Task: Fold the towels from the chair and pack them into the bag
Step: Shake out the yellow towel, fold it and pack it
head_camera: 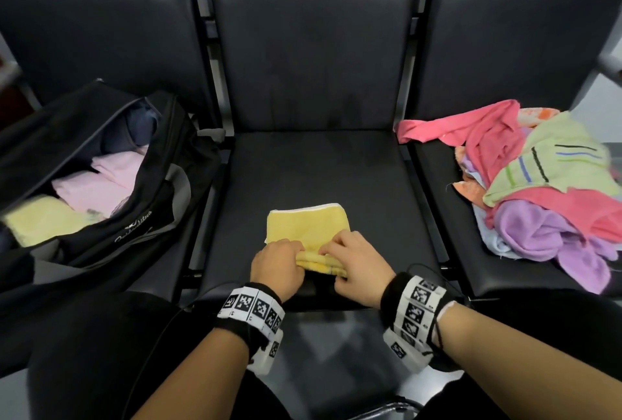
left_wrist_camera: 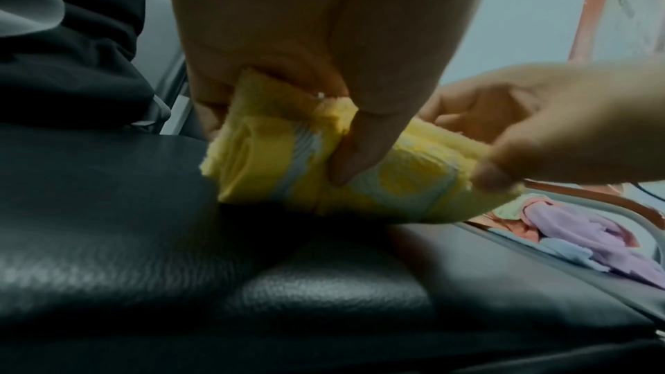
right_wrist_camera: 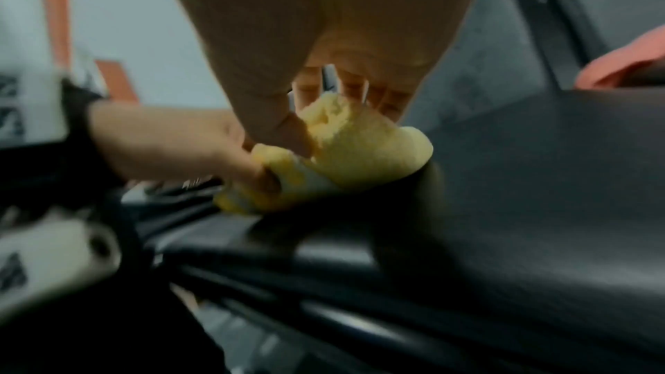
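A yellow towel [head_camera: 306,226] [left_wrist_camera: 378,181] [right_wrist_camera: 356,158] lies on the middle black seat [head_camera: 313,170], its near edge rolled up. My left hand [head_camera: 279,266] [left_wrist_camera: 287,39] pinches the left end of that roll between thumb and fingers. My right hand [head_camera: 356,261] [right_wrist_camera: 324,39] grips the right end, its thumb in front of the roll. The open black bag [head_camera: 111,184] stands on the left seat with pink and pale yellow folded towels inside. A loose pile of towels [head_camera: 545,190] in pink, green, purple and orange lies on the right seat.
Black seat backs [head_camera: 313,49] rise behind all three seats. Metal frame bars run between the seats. My dark-clothed knees [head_camera: 101,352] are below the front edge of the seats, with the floor between them.
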